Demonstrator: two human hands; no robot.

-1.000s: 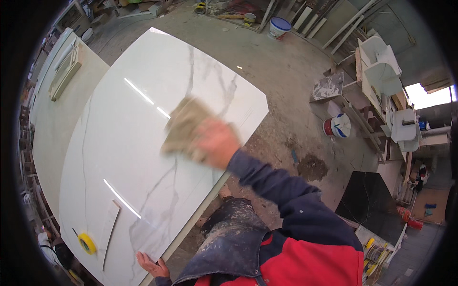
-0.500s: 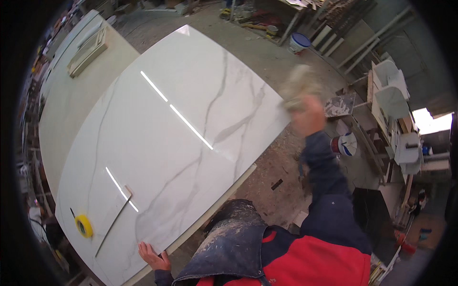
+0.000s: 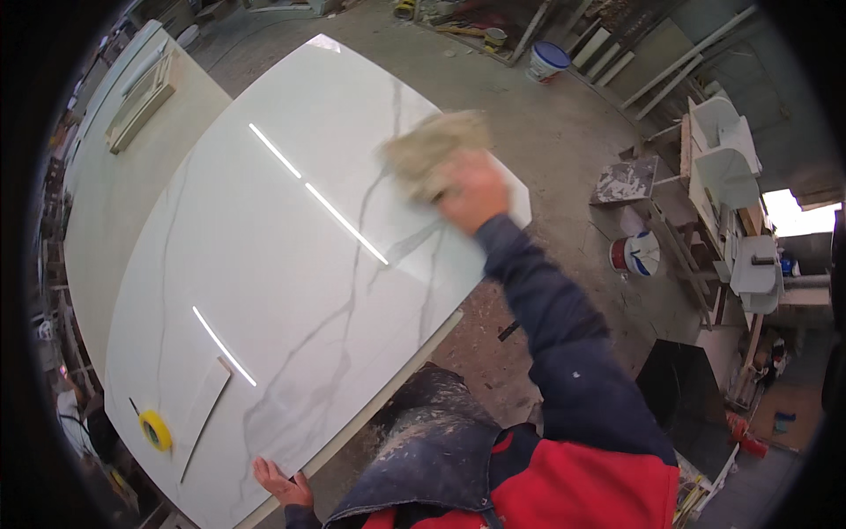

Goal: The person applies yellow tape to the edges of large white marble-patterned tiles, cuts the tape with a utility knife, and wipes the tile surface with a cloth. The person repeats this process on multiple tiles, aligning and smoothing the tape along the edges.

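A large glossy white slab with grey veins (image 3: pixel 264 238) lies before me on a support. My right hand (image 3: pixel 476 187) grips a beige cloth (image 3: pixel 436 154) over the slab's far right part; hand and cloth are blurred by motion. At the slab's near edge my left hand (image 3: pixel 282 483) rests flat with its fingers spread, holding nothing. To its left on the slab lie a narrow white strip (image 3: pixel 204 416) and a roll of yellow tape (image 3: pixel 155 430). A thin dark item, too small to name, sits beside the tape.
Behind the slab at left is a pale board (image 3: pixel 132 212) with a wooden frame piece (image 3: pixel 141 104) on it. Buckets stand on the floor, a white one with a blue rim (image 3: pixel 548 62) and a red-and-white one (image 3: pixel 634 253). A black panel (image 3: pixel 683 397) leans at right.
My right hand has swept the cloth leftward from beyond the slab's right corner onto its surface. My left hand stays at the near edge. The view has shifted slightly.
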